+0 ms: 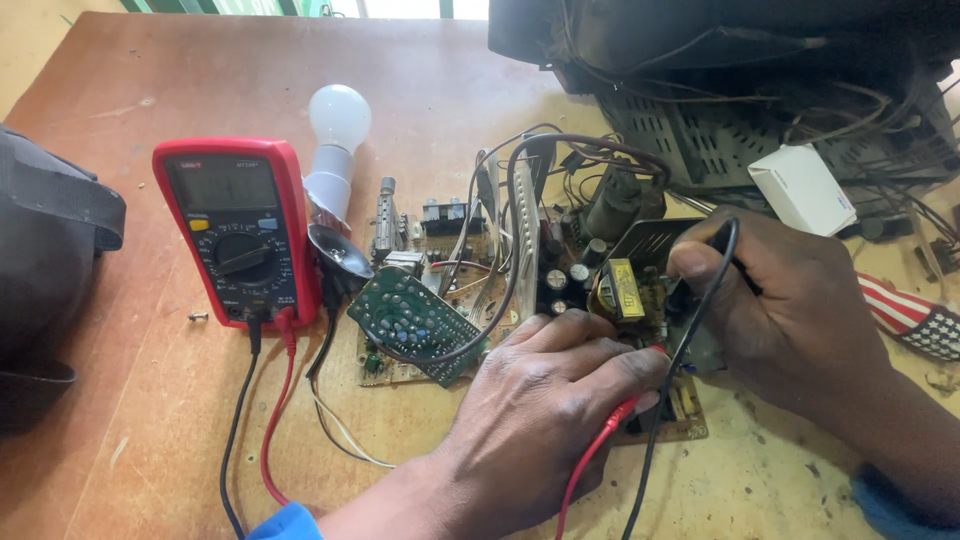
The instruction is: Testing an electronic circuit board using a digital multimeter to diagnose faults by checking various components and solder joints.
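His left hand (545, 400) pinches the red probe (622, 410) down on the circuit board (440, 300) mid-table. His right hand (775, 300) grips the black probe (722, 240) beside it, near the red meter (240, 230).

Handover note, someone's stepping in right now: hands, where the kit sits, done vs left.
Left hand: holds the red probe, tip down on the circuit board.
Right hand: holds the black probe lead at the board's right end.
Red multimeter lies left of the board, both leads plugged in; its display is unreadable from here.
White bulb lies behind it.
Done: probes placed.
Left: the reading.
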